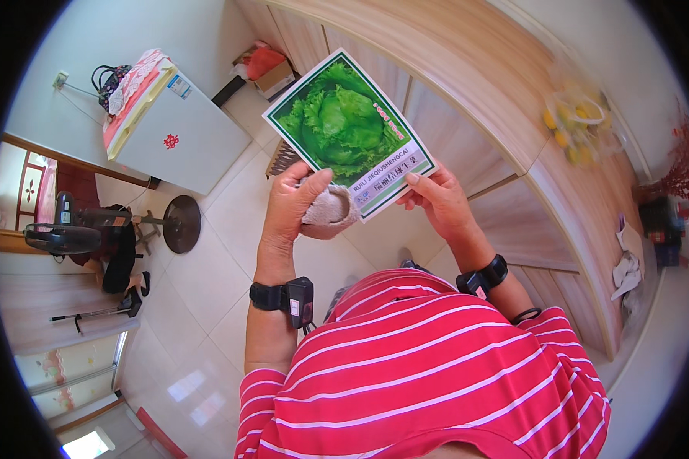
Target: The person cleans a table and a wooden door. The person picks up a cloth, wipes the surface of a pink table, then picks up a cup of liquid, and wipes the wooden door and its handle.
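Note:
A stiff, flat card with a lettuce picture [341,115] is held up tilted in front of me, its green border and white lower strip facing me. My left hand [287,205] is closed around a folded beige-grey cloth [329,213]; its thumb lies by the card's left lower edge. On the other side, my right hand [442,205] pinches the card's lower right corner between thumb and fingers. Part of the right fingers is hidden behind the card. Black devices are strapped to both wrists.
A long wooden cabinet [467,69] curves along the right, carrying a bag of yellow fruit [578,122] and a white cloth [626,274]. To the left are a white fridge [176,126] and a standing fan [61,229] with a round base. Boxes [274,79] sit beyond the card on the tiled floor.

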